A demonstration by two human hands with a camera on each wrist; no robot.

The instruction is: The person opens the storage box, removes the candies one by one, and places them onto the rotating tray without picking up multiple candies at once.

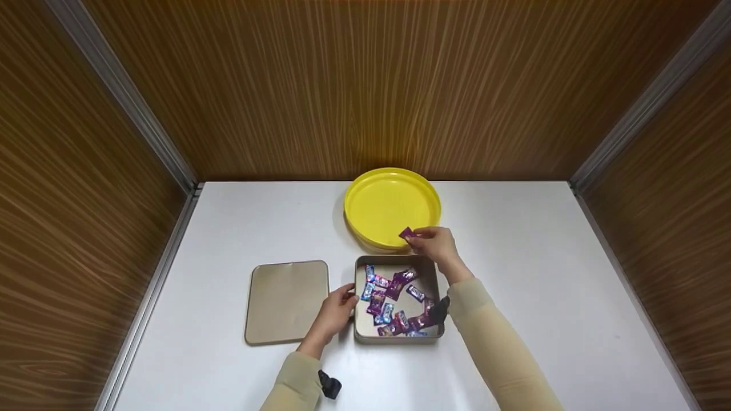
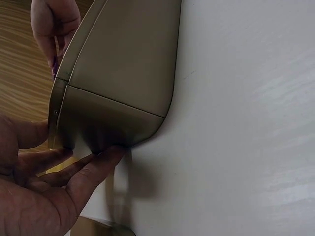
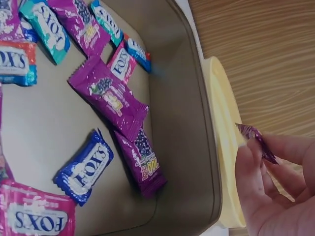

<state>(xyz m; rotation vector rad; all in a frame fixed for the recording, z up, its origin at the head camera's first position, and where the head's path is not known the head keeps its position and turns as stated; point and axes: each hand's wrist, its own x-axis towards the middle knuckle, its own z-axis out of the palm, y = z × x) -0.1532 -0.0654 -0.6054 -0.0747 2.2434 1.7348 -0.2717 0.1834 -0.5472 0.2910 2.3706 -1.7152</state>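
Note:
A square tin [image 1: 398, 340] holds wrapped candies, among them purple grape ones [image 3: 109, 96] and a blue Fox's one [image 3: 86, 167]. At the tin's left side my left hand [image 1: 334, 311] holds its wall, with the thumb at the rim and fingers against the outside. My right hand [image 1: 438, 244] pinches a purple-wrapped candy [image 1: 406, 233] between thumb and fingertips. That candy is over the near edge of a round yellow tray [image 1: 391, 200], behind the tin. In the right wrist view the pinched candy [image 3: 257, 141] appears beyond the tin's far wall.
A flat tin lid [image 1: 288, 302] lies on the white table [image 1: 531, 274], left of the tin. Wood-patterned panels [image 1: 320, 85] enclose the table at the back and both sides. Black straps with small devices [image 1: 329, 385] are on the wrists.

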